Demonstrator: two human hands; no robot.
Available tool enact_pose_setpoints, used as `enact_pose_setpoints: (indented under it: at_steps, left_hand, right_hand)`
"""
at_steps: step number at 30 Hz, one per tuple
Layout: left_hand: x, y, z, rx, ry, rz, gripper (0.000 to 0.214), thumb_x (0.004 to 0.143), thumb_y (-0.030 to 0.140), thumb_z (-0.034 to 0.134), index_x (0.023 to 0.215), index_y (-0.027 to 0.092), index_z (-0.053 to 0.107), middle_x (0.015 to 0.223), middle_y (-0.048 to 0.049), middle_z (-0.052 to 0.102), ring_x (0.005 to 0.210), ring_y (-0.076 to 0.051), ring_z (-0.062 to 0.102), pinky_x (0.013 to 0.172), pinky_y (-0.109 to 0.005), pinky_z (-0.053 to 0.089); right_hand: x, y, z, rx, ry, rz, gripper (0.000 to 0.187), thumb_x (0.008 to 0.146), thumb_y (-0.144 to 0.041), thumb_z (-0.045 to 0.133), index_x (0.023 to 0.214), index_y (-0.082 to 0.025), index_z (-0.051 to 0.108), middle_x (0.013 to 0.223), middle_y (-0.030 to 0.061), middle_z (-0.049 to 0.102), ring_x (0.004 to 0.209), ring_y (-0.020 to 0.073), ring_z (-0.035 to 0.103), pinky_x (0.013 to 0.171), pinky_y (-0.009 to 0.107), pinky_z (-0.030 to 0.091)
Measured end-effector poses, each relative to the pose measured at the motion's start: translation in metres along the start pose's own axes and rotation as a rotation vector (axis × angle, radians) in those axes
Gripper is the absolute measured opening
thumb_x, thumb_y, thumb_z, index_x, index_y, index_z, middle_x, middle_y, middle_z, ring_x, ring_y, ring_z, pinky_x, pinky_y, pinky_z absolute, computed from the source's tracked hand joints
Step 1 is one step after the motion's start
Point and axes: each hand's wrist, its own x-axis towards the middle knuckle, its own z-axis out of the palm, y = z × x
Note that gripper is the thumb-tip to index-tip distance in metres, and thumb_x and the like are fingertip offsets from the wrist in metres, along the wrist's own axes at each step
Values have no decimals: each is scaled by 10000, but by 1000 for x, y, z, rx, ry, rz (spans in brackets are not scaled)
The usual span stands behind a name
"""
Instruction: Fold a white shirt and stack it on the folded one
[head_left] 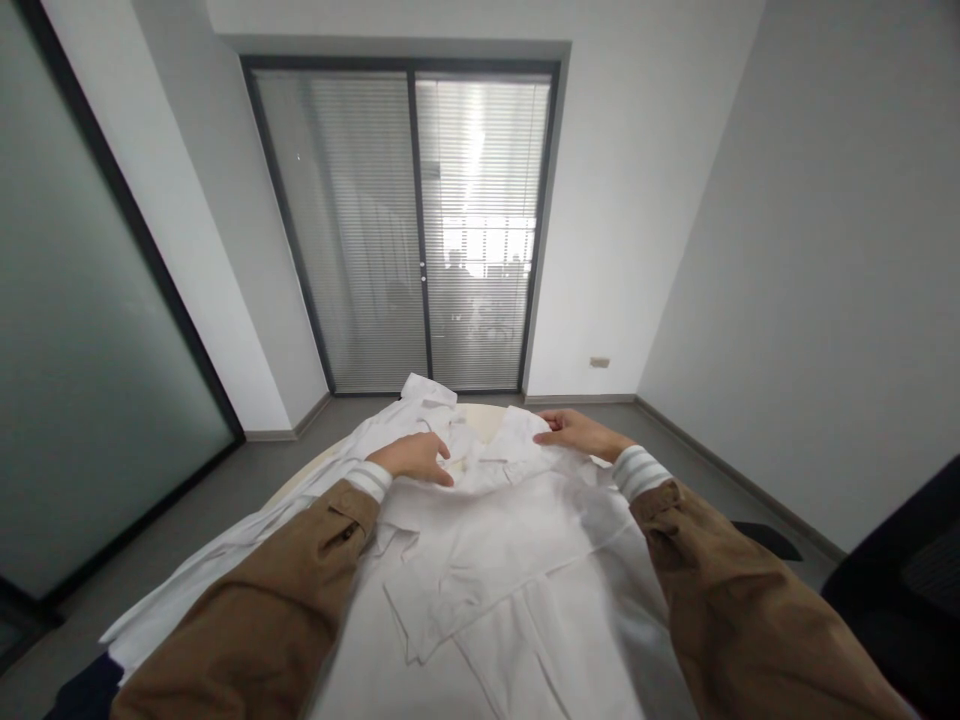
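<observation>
White creased cloth garment (487, 540): right fingers (551, 437) pinch its edge; left fingers (433, 446) parted, so ungripped cloth beneath them may slip askew.

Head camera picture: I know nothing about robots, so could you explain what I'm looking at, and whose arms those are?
There's no machine here: these are a person's own bare hands, in brown sleeves. The single picture comes from a camera worn on their head, looking forward and down. White clothing is spread over a pale table, covering most of it. The right hand seems to hold an edge of it between thumb and fingers. The left hand is over the cloth, its thumb and fingers apart.
</observation>
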Motion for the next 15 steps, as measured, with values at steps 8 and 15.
enact_pose_setpoints:
  at_steps: [8, 15]
  left_hand:
    - [2, 5, -12, 187, 638, -59, 241, 908, 244, 531, 1055, 218, 721, 1124, -112, 703, 1113, -301, 595, 928, -392, 436]
    - [8, 2, -4, 77, 754, -115, 225, 925, 155, 469, 1007, 220, 668, 1112, -100, 646, 981, -253, 634, 830, -349, 469]
  right_hand:
    - [15, -6, -12, -616, 722, -297, 174, 775, -331, 655, 855, -181, 695, 852, 54, 706, 798, 203, 621, 741, 297, 469]
    - [16, -14, 12, -665, 800, -137, 175, 901, -302, 515, 1033, -227, 602, 675, -1, 678, 562, 147, 617, 593, 242, 435]
